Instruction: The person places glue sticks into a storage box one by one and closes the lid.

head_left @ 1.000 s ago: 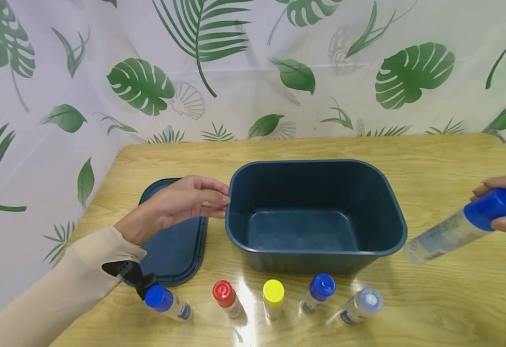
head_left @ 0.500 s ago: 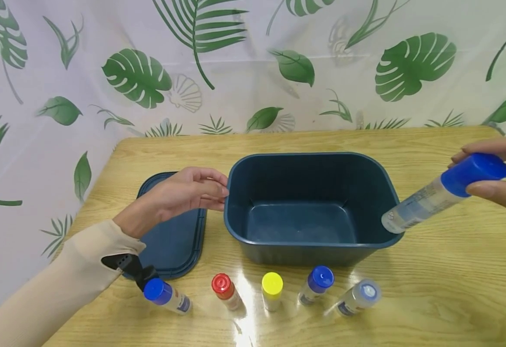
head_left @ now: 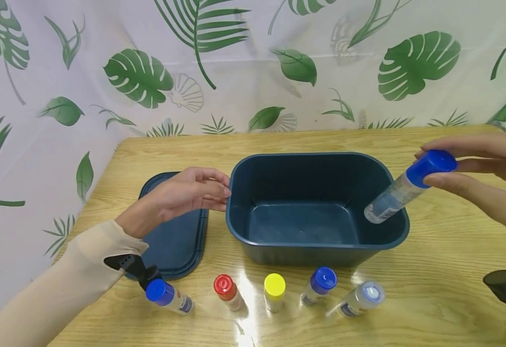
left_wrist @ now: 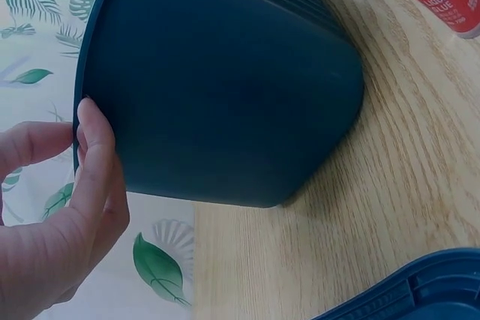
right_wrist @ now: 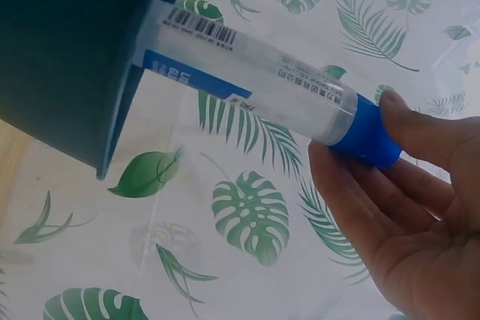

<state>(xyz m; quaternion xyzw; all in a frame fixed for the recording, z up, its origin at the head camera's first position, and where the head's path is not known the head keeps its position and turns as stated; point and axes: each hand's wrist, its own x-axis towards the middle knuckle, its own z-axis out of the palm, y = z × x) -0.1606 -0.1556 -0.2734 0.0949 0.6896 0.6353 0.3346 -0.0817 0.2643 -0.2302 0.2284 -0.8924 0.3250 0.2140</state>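
In the head view my left hand [head_left: 187,195] pinches the left rim of a dark blue-green plastic bin [head_left: 305,255]. The left wrist view shows the thumb on one side of the rim and the fingers against the outer wall. My right hand [head_left: 489,176] holds a clear glue bottle [head_left: 391,200] by its blue cap, thumb and fingers around it. This bottle is tilted, its lower end inside the bin's right rim. From the right wrist, a barcode and blue label show on the bottle [right_wrist: 247,73], and the rim hides its far end.
Along the front stand a blue-capped bottle [head_left: 170,296], a red-capped one [head_left: 228,291], a yellow-capped one [head_left: 274,291], another blue-capped one [head_left: 319,286] and a clear-capped one [head_left: 361,299]. The bin's lid [head_left: 172,246] lies on the wooden table [head_left: 452,299] under my left forearm.
My right hand has come in from the right with the blue-capped glue bottle, bringing its lower end over the rim into the bin. My left hand has stayed at the rim.
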